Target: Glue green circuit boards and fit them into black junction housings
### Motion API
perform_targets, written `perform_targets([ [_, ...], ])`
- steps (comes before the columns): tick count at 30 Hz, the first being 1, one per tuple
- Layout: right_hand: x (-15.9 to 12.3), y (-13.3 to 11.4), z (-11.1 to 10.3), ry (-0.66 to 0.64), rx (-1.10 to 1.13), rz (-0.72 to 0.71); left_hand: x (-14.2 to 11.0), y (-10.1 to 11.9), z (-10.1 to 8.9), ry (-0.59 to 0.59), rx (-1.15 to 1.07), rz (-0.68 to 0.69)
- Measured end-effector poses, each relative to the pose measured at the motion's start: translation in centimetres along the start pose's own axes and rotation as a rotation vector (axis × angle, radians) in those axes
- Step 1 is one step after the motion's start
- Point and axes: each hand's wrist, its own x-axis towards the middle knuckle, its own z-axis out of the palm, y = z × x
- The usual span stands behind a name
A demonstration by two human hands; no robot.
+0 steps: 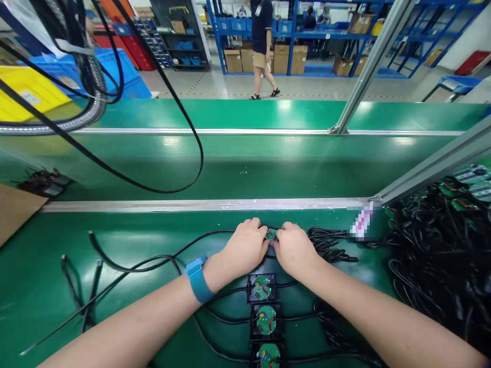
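Observation:
My left hand (pixel 249 244), with a blue band on its wrist, and my right hand (pixel 293 246) meet over the green bench. Between their fingertips they pinch a small green circuit board (pixel 271 235), mostly covered by the fingers. Just below the hands, three black square housings stand in a column: the top housing (pixel 250 295), the middle housing (pixel 253 332) and the bottom housing (pixel 253 358). Each contains a round green board with coloured wires, and black cables leave from both sides. Bundled black cables (pixel 330 240) lie beside my right hand.
A large heap of black cables with green boards (pixel 433 266) fills the right side. Loose cable ends (pixel 95 271) lie at left. A black cable loop (pixel 199 153) hangs ahead, near a metal post (pixel 368 71). Beyond the bench, a person (pixel 261 36) walks past blue shelving.

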Motion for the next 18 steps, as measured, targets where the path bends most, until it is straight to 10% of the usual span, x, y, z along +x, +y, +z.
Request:
perform_targets([
  [12, 0.0, -3.4, 1.5, 0.031, -0.157, 0.228, -0.3, 1.2, 0.6, 0.001, -0.029, -0.092],
  [18, -0.3, -3.2, 4.0, 0.271, 0.118, 0.348, -0.5, 1.2, 1.4, 0.038, -0.108, -0.136],
])
